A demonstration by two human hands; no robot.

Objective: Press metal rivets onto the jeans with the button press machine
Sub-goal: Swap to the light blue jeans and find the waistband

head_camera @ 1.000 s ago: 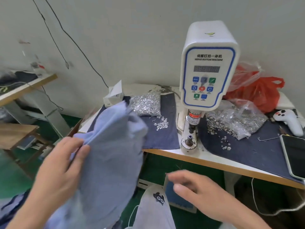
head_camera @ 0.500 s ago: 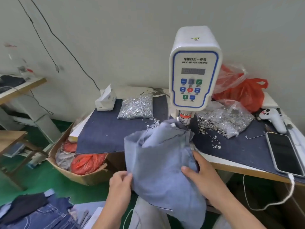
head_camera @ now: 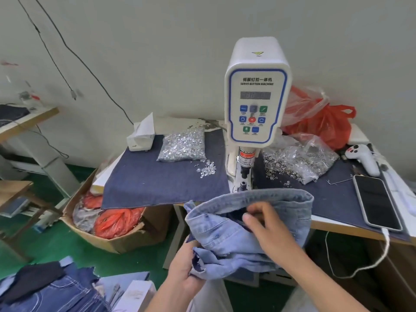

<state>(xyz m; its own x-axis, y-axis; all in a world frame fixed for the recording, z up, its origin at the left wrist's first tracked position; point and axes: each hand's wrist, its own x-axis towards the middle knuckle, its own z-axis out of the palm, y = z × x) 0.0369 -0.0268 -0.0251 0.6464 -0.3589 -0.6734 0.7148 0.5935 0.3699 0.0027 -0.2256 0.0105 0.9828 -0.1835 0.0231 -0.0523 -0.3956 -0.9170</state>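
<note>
Light blue jeans (head_camera: 227,235) hang in front of the table edge, waistband up and open. My left hand (head_camera: 186,266) grips the bunched fabric from below. My right hand (head_camera: 263,224) pinches the inside of the waistband near its front. The white button press machine (head_camera: 256,95) stands on the table just behind the jeans, its lower die (head_camera: 242,185) bare. A clear bag of silver rivets (head_camera: 183,145) lies left of the machine with loose rivets (head_camera: 206,170) beside it. Another open bag of metal parts (head_camera: 299,161) lies to its right.
Dark denim cloth (head_camera: 157,183) covers the table. A phone (head_camera: 377,201) on a white cable and a white controller (head_camera: 362,156) lie at the right. Red plastic bags (head_camera: 326,122) sit behind. A cardboard box (head_camera: 112,230) stands on the green floor, with dark jeans (head_camera: 51,291) piled at bottom left.
The jeans came from my left side to in front of the machine and have been turned waistband up. My right hand moved from under the fabric to the waistband opening.
</note>
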